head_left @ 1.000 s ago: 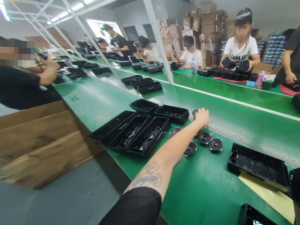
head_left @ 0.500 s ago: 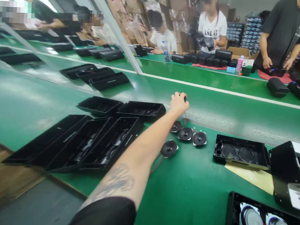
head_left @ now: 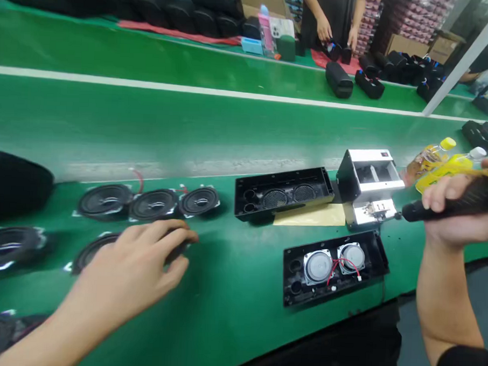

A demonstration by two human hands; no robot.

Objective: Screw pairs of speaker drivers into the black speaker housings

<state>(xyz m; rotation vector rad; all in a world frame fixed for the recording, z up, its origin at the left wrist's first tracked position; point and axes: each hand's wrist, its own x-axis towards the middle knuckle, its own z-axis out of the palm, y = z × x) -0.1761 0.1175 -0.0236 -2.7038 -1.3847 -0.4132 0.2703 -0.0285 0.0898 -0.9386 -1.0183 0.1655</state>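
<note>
My left hand (head_left: 143,259) is closed round a dark speaker driver (head_left: 178,249), mostly hidden by the fingers, low over the green bench. Just behind it lie black round drivers in a row, among them the nearest one (head_left: 200,201); another driver (head_left: 95,252) is partly covered by my hand. At the right, my right hand (head_left: 453,205) grips a black electric screwdriver (head_left: 465,206), its tip pointing left. Between the hands sits a black speaker housing (head_left: 335,270) holding two drivers with red wires. Behind it, a second housing (head_left: 284,195) shows two round grilles and no drivers.
A silver-and-black screw feeder (head_left: 371,178) stands right of the housings, beside yellow-capped and white-capped bottles (head_left: 431,159). Yellow paper (head_left: 311,215) lies under the rear housing. Across the bench, a co-worker's hands (head_left: 325,33) handle black parts near a pink bottle (head_left: 265,33).
The view has swung right. My left hand has come back from the far drivers with one in its grasp. My right hand with the screwdriver has come into view.
</note>
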